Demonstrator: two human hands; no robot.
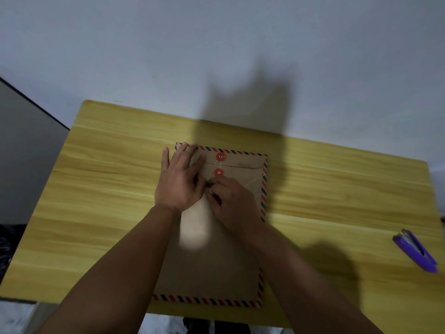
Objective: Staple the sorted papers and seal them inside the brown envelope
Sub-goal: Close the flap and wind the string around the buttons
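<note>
Both forearms reach over the near edge of the brown paper envelope with red-and-blue striped border, which lies flat on the yellow wooden table, long axis running away from the camera, flap end far. Left hand presses flat, fingers together, beside two red round buttons. Right hand pinches thin white string below them. Purple stapler lies well apart, right.
</note>
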